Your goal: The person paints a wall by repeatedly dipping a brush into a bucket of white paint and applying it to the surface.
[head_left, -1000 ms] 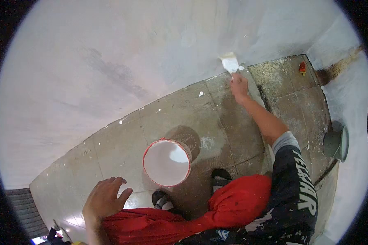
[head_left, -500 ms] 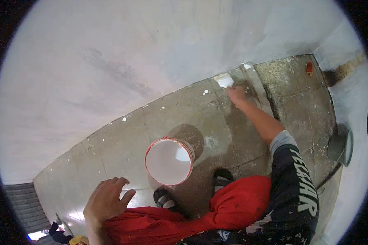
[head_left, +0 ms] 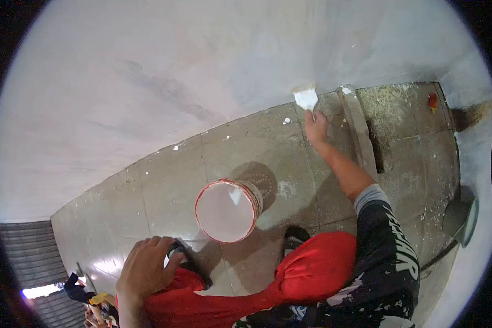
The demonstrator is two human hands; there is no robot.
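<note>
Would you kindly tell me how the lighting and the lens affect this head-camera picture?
Head view: a strong fisheye bows the edge where the wall meets the floor and blacks out the corners. The bucket throws a soft shadow up and to the right. Glare shines on the tiles left of the left hand. The brush in the right hand looks slightly soft.

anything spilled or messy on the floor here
Yes: white paint drips dot the floor tiles by the wall, near the brush in the right hand, and a white smear lies just right of the upright bucket.
</note>
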